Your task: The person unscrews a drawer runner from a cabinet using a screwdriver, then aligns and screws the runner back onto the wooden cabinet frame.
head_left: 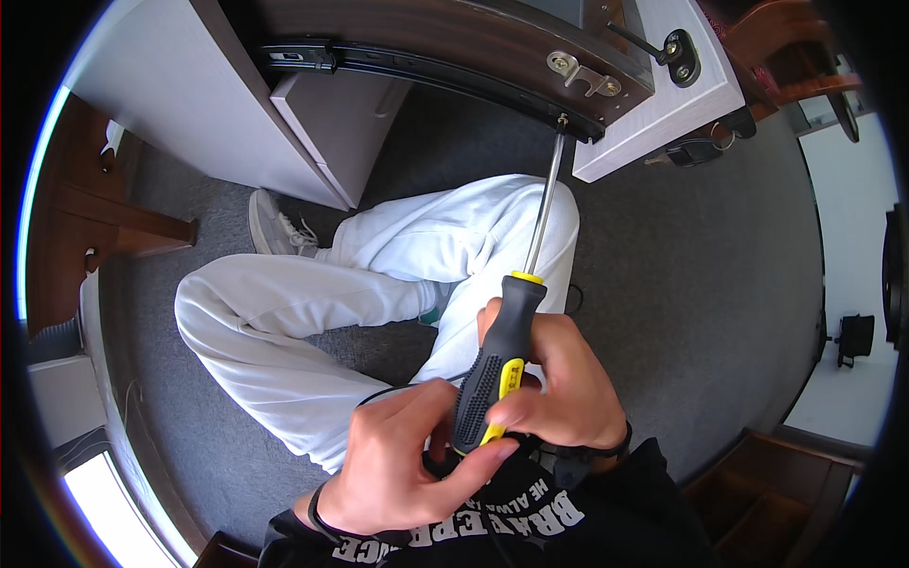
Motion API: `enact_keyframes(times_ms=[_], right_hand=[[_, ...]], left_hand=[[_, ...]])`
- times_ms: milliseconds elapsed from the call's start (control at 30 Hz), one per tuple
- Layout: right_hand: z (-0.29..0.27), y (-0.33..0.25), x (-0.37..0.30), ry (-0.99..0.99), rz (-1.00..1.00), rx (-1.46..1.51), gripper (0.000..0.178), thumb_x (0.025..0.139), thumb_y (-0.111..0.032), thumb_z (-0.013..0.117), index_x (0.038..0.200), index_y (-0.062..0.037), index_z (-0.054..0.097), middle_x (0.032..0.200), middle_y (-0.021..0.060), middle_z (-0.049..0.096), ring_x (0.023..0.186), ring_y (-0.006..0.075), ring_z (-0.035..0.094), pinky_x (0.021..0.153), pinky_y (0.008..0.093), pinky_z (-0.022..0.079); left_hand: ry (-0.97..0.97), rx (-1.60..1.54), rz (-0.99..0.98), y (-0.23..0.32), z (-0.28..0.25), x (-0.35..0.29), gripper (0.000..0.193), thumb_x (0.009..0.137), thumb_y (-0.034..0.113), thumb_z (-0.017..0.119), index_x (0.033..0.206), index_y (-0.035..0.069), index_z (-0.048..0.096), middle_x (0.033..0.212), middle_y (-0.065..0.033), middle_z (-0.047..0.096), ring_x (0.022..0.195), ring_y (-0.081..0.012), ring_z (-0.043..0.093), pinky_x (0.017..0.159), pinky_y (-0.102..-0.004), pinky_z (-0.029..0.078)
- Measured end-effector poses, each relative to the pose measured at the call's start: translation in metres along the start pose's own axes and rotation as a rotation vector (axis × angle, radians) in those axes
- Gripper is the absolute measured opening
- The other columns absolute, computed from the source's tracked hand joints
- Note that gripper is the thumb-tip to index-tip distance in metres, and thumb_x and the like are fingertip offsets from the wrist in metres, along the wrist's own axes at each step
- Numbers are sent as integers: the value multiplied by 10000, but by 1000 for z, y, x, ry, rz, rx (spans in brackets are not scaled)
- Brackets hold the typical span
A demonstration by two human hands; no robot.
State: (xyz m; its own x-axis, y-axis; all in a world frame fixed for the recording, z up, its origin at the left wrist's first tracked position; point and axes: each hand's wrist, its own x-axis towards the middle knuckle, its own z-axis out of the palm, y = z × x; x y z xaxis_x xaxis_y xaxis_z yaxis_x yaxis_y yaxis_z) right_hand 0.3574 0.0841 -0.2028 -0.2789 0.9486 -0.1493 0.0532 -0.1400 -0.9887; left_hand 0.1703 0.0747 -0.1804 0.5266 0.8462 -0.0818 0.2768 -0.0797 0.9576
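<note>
A screwdriver (508, 331) with a black and yellow handle slants up and away from me. My right hand (579, 383) is closed round its handle, thumb pressed along the yellow part. At the butt end, the curled fingers and thumb of my left hand (393, 464) pinch the handle. The steel shaft reaches to a small screw (562, 119) near the front end of a black drawer slide (426, 71). That slide runs along the dark brown side of a drawer (454, 33). How the tip sits in the screw is too small to tell.
The pale drawer front (653, 133) carries a black latch (680, 59); a metal bracket (582, 76) sits beside it. Keys (705, 147) hang there. A pale cabinet (189, 95) stands left. My legs (284, 350) are folded on the grey floor (691, 312). Wooden furniture (104, 222) stands at far left.
</note>
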Motion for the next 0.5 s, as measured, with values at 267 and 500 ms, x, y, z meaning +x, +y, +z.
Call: enact_keyframes(times_ms=[267,500], right_hand=[[-6,-11,3,-102,140,45,419,795,-377,732,686,-32,521,566,-12,464,534,85,437,504,267,338],[-1,11,7,-319,15,614,374,868,-356,688,868,-86,430,800,-9,377,653,91,340,601,235,286]], left_hand=[[263,475,264,1,12,2,415,602,214,866,632,32,494,565,-31,429,467,-191,424,444,-311,332],[64,48,191,-12,-4,0,487,759,400,794,808,-21,554,701,-92,521,548,-227,516,503,-312,420]])
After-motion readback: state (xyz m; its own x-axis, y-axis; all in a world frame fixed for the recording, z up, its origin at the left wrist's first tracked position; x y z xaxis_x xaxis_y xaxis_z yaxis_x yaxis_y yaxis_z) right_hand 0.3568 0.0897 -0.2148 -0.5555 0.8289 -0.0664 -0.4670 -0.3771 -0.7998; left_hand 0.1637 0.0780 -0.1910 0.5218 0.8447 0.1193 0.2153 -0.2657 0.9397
